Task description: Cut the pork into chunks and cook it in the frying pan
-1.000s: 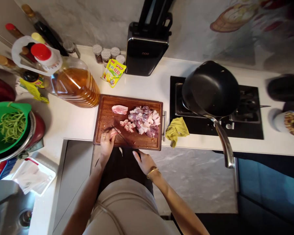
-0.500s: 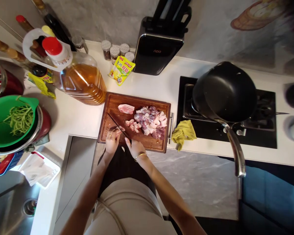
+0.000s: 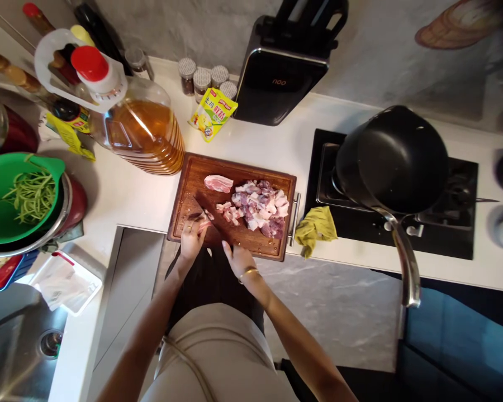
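A wooden cutting board (image 3: 193, 173) lies on the white counter. On it sit a heap of cut meat pieces (image 3: 257, 211) and a whole slab of pork belly (image 3: 218, 182). My left hand (image 3: 191, 241) presses a strip of meat (image 3: 204, 221) down at the board's near left corner, fingers curled. My right hand (image 3: 236, 258) is closed round the handle of a knife (image 3: 205, 215), whose dark blade lies across the board right beside my left fingers.
A big oil bottle (image 3: 140, 125) stands left of the board, a green colander of beans (image 3: 19, 195) further left. A black knife block (image 3: 283, 84) is behind, a yellow cloth (image 3: 314, 229) and a black pan (image 3: 392, 159) on the stove to the right. The sink (image 3: 20, 346) is near left.
My right hand moved forward from the counter edge to the board, bringing the knife blade up against the meat strip. My left hand stayed on the strip. The view shifted slightly.
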`<state>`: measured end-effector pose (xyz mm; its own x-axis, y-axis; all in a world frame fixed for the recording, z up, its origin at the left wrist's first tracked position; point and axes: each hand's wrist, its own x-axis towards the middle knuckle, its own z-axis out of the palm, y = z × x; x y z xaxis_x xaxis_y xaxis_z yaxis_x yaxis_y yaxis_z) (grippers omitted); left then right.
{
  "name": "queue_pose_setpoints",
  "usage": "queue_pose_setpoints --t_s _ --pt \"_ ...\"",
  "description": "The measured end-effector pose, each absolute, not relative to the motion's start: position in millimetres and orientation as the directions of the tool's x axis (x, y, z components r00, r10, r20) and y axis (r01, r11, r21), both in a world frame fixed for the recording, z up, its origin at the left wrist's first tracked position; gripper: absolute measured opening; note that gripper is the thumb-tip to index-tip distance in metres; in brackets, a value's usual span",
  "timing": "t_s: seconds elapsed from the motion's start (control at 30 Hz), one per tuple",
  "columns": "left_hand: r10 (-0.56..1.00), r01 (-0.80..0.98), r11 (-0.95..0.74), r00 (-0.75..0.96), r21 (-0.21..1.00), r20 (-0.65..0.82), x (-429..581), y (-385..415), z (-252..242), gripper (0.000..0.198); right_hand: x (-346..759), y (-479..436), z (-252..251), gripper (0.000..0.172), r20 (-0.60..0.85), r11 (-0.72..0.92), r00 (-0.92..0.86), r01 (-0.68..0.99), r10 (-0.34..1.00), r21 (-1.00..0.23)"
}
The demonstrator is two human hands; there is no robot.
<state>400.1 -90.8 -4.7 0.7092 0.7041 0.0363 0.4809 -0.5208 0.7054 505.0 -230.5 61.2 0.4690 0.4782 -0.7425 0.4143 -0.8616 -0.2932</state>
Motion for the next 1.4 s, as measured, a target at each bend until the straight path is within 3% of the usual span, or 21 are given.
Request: queue_pose_setpoints --t_s 0.2,0.37,0.53,0.77,0.9,1.13,1.4 --pt "0.697 0.48 -0.552 0.715 0.682 0.061 398.7 -92.5 -7.4 0.026 503.5 -204.3 41.9 0.061 -0.701 -0.853 0.5 0.406 0.508 -0.328" --pt "0.734 0.499 -0.524 0.676 0.69 0.068 399.9 -95.7 -8.0 0.029 508.7 -242.6 40.7 0.054 -0.674 -0.839 0.511 0.422 0.534 -0.344" --pt "0.743 0.482 -0.51 0.665 0.712 0.083 400.9 -95.1 -9.9 0.028 518.8 -281.8 44.2 0.044 -0.591 -0.802 0.543 0.407 0.597 -0.437" --pt "0.736 0.488 -0.515 0.673 0.705 0.072 400.7 -94.2 -2.7 0.027 518.9 -288.1 50.1 0.041 -0.6 -0.826 0.569 0.418 0.563 -0.38" --pt "0.738 0.489 -0.525 0.669 0.697 0.087 400.8 -95.2 -3.0 0.028 511.1 -282.5 49.5 0.044 -0.59 -0.808 0.551 0.412 0.589 -0.421" --pt "0.72 0.51 -0.558 0.69 0.655 0.076 395.6 -95.4 -15.7 0.028 497.4 -225.5 50.6 0.059 -0.684 -0.845 0.518 0.446 0.513 -0.296" --pt "0.703 0.496 -0.6 0.701 0.628 0.118 392.9 -94.0 -14.2 0.027 511.1 -211.2 52.7 0.063 -0.689 -0.849 0.51 0.419 0.514 -0.323"
